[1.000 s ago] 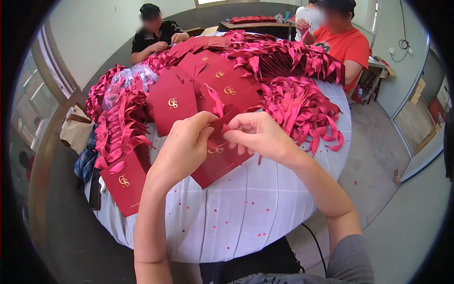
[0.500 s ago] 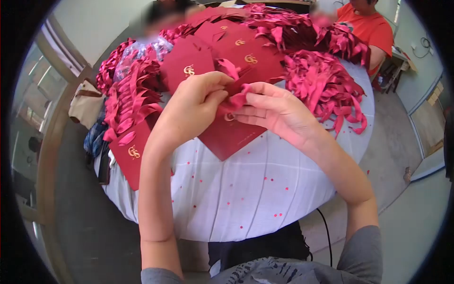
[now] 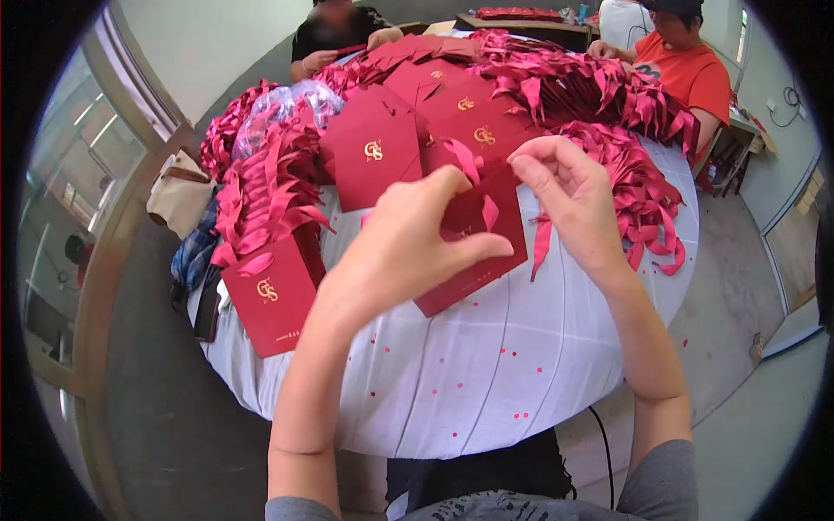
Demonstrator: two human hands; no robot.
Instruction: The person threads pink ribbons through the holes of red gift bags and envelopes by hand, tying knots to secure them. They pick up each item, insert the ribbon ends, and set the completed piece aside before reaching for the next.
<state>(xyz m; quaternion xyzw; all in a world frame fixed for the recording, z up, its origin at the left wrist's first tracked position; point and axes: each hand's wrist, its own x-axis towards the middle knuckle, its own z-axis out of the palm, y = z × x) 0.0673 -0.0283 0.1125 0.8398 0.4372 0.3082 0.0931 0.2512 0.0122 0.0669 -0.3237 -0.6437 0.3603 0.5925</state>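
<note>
A dark red card or flat bag [image 3: 473, 282] with a gold monogram, partly covered by my hands, sits near the middle of the table. Pink ribbon [image 3: 490, 214] shows at its upper part. My left hand [image 3: 408, 239] is over its left side, open, thumb stretched away from the fingers; some fingertips are hidden behind the ribbon. By the upper right corner, my right hand [image 3: 569, 200] is closed in a pinch. Whatever lies between those fingertips is too small to make out.
More red cards [image 3: 378, 156] are stacked behind, and one card [image 3: 271, 295] lies at left beside a ribboned row [image 3: 269, 187]. Ribbon piles [image 3: 638, 195] sit at right. Red dots [image 3: 460, 385] dot the white tablecloth [image 3: 495, 417]. Two people [image 3: 691, 82] work across the table.
My hands have moved apart: the left has let go of the ribbon and spread its thumb, the right has shifted right and up. The view has tilted up slightly.
</note>
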